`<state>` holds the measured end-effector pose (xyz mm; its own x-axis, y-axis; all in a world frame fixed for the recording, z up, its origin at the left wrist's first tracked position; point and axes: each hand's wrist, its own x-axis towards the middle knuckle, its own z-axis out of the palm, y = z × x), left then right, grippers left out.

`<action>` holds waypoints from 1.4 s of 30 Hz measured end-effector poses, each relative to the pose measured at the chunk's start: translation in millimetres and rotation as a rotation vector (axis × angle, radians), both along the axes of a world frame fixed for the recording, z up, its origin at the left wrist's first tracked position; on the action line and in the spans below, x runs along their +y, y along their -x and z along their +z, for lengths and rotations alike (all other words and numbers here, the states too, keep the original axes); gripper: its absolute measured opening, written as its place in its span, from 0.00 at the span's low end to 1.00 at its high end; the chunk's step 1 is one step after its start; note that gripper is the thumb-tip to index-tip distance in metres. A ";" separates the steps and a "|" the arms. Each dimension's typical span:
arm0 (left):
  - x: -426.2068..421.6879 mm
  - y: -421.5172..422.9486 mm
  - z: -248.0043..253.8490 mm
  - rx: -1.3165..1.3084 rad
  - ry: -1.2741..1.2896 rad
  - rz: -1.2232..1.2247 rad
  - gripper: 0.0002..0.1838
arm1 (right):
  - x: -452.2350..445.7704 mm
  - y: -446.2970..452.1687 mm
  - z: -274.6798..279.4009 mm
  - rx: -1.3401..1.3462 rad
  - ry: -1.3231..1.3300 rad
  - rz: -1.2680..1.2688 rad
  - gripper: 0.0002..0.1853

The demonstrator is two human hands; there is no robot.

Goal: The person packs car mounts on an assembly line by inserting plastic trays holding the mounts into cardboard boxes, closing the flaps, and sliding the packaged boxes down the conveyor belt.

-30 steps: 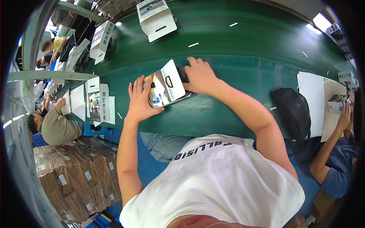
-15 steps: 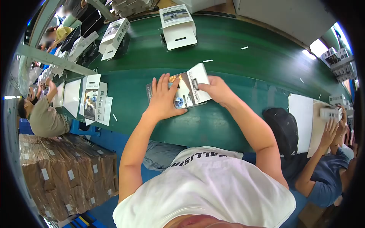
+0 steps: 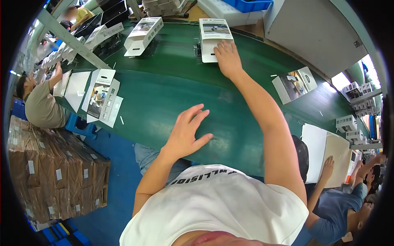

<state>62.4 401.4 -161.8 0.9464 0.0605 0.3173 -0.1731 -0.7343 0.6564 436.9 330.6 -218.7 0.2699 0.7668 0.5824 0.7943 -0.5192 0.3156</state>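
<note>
White card with a printed upper panel: the slotted carton (image 3: 215,29) sat on a dark green belt (image 3: 176,55), its blank flap (image 3: 207,46) turned toward the wearer. Right hand (image 3: 228,57) was at the carton, arm stretched out, fingers laid over the flap's right part; could not tell whether they pinched it or merely rested. Left hand (image 3: 186,133) hung well short of the carton, on the wearer's side, above the tabletop (image 3: 230,123): thumb and fingers spread apart, nothing held. Dark object (image 3: 197,50) showed just beside the carton's left wall, too small to make out.

Left of the carton, same belt: second box (image 3: 143,35), flap likewise out. Right of the carton and nearer the wearer: third box (image 3: 293,84), set askew, picture panel showing. Well left of the carton, on the tabletop, stood a printed box (image 3: 100,96), white sheet (image 3: 78,92) close by. Beyond the carton, off the belt: blue crate (image 3: 248,4) on a white block (image 3: 227,14).

Farther right of the carton, on its near side, lay a black bag-like thing (image 3: 303,153), partly hidden by the wearer's arm; next to it, white board (image 3: 314,147) and tan board (image 3: 338,153). Co-worker's hand (image 3: 328,167) was at the tan one. Well left of the carton, down on the floor: wrapped brown stack (image 3: 57,168).
</note>
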 end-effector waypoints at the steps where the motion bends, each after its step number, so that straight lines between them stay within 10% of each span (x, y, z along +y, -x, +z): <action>1: 2.9 6.3 7.3 -0.017 -0.003 0.023 0.40 | 9.7 -12.9 -3.2 0.128 0.079 -0.034 0.22; 3: 23.3 30.8 7.0 -0.030 0.032 0.087 0.42 | 10.8 -10.0 14.5 0.241 -0.208 0.115 0.15; 8: 60.8 47.9 23.9 -0.337 -0.356 0.369 0.57 | -22.1 108.5 40.7 2.068 -1.221 0.278 0.13; 10: 53.4 14.2 32.8 -0.095 -0.538 0.362 0.73 | -39.3 136.9 7.6 2.387 -0.865 0.012 0.18; 15: 72.8 -42.8 -35.2 0.460 -0.468 0.112 0.80 | -76.3 149.0 -18.8 2.030 -0.405 0.053 0.19; 22: 41.7 -21.6 -53.2 0.424 -0.545 0.153 0.74 | -61.6 211.8 50.7 1.630 -0.095 0.192 0.28; 25: 50.5 -16.8 -71.8 0.294 -0.504 0.130 0.68 | -51.8 250.3 0.4 0.721 0.092 0.449 0.37; 29: 81.5 -13.3 -54.0 0.340 -0.437 0.161 0.68 | -14.6 116.9 39.0 0.809 0.217 0.564 0.27; 33: 84.7 -10.8 -48.7 0.341 -0.443 0.144 0.69 | -3.2 -80.4 -1.7 0.673 -0.381 -0.649 0.48; 35: 79.7 -14.7 -46.4 0.292 -0.455 0.135 0.67 | -38.3 -195.1 -119.2 1.036 -0.384 -0.426 0.35; 38: 91.8 -15.4 -44.8 0.249 -0.424 0.177 0.68 | -68.7 -158.0 -67.5 1.694 -0.347 -0.290 0.29; 42: 121.4 -13.3 -54.1 0.123 -0.361 0.255 0.71 | -80.6 -40.2 -44.2 1.703 -0.635 -0.220 0.21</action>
